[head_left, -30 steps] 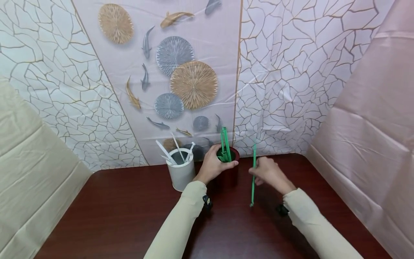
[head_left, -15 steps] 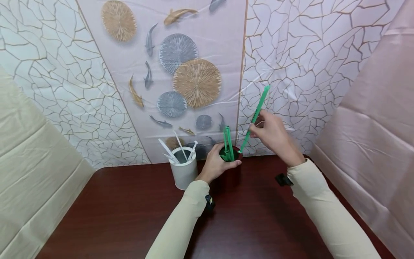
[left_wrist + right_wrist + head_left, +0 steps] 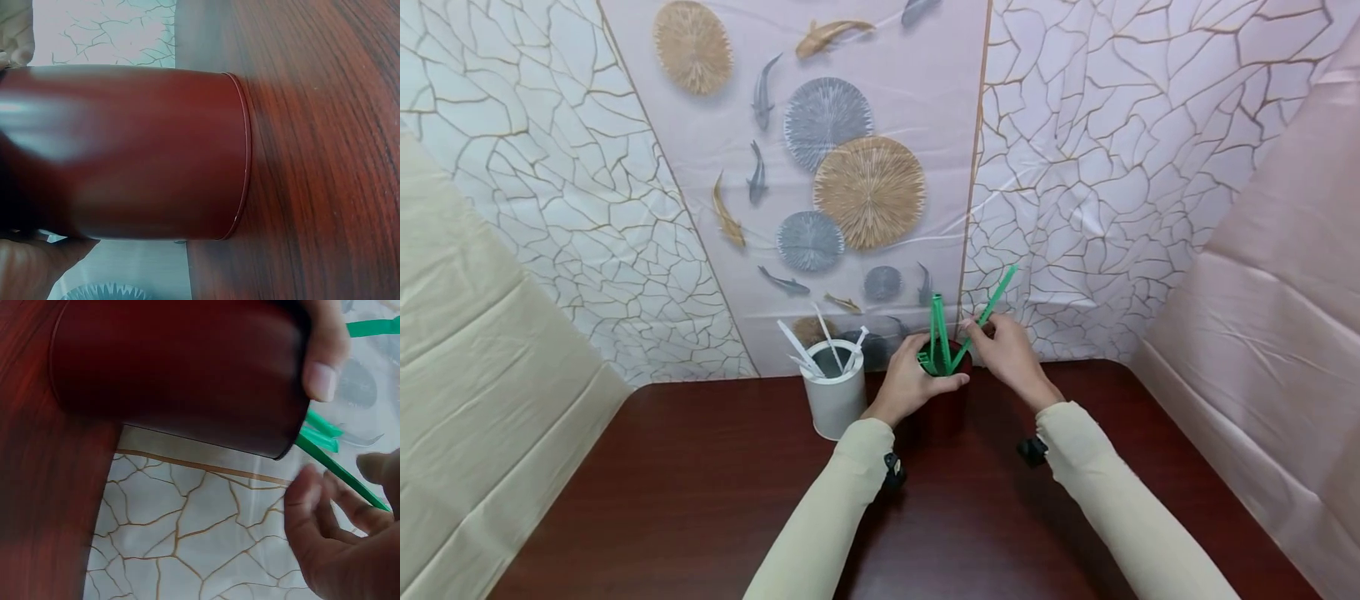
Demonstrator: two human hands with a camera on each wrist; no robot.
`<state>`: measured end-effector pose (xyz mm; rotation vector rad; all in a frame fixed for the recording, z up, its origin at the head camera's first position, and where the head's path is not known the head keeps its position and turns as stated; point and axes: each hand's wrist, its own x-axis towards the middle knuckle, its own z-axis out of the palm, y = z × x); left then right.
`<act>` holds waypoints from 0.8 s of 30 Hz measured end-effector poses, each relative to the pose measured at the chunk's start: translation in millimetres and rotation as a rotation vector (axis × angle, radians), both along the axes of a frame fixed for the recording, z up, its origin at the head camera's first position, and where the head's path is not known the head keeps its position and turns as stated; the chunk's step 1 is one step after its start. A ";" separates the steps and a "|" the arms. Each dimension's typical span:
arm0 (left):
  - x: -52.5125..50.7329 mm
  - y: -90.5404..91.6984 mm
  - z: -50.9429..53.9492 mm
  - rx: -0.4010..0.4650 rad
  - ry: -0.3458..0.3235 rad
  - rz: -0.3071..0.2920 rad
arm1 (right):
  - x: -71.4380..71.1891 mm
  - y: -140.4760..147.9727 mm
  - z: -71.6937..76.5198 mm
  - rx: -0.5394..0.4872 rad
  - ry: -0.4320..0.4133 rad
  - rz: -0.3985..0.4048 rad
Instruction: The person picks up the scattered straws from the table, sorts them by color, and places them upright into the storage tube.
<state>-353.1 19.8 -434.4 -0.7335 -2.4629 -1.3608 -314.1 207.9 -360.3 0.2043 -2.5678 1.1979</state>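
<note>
A dark red cylindrical cup (image 3: 137,153) stands on the table, with several green sticks (image 3: 937,333) rising from its mouth. My left hand (image 3: 910,383) holds it near the rim, thumb in front and fingers round the far left side. A long thin green stick (image 3: 1000,290) leans to the right out of the same cup, its lower end inside. My right hand (image 3: 1006,354) is at this stick, just right of the rim. In the right wrist view the thumb and fingers (image 3: 304,497) stand spread apart on either side of it, slightly blurred.
Left of the red cup stands a white cup (image 3: 835,407) holding several thin white sticks (image 3: 797,346). Behind the dark wooden table (image 3: 700,500) hangs a patterned cloth (image 3: 1075,167), with plain cloth at both sides.
My right hand has lifted the long green stick from low on the right, tilted it over the cup and lowered its end inside; its fingers have since spread. The left hand stays on the cup.
</note>
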 end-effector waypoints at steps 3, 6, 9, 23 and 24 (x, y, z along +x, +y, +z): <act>0.6 0.5 0.2 0.009 0.009 -0.006 | -0.6 1.2 -3.0 -0.033 0.053 -0.040; 0.8 0.4 0.3 0.014 0.005 -0.004 | -0.6 1.0 -2.7 -0.079 0.137 -0.055; 0.6 -0.2 -0.9 0.015 0.000 -0.001 | -1.0 -0.7 -2.8 -0.092 0.208 -0.060; 0.2 1.0 -0.7 0.010 -0.012 0.005 | -10.8 2.3 -23.8 -0.016 0.056 -0.006; 0.5 0.8 -0.3 0.011 -0.014 0.003 | -10.7 4.3 -24.5 -0.021 0.023 -0.003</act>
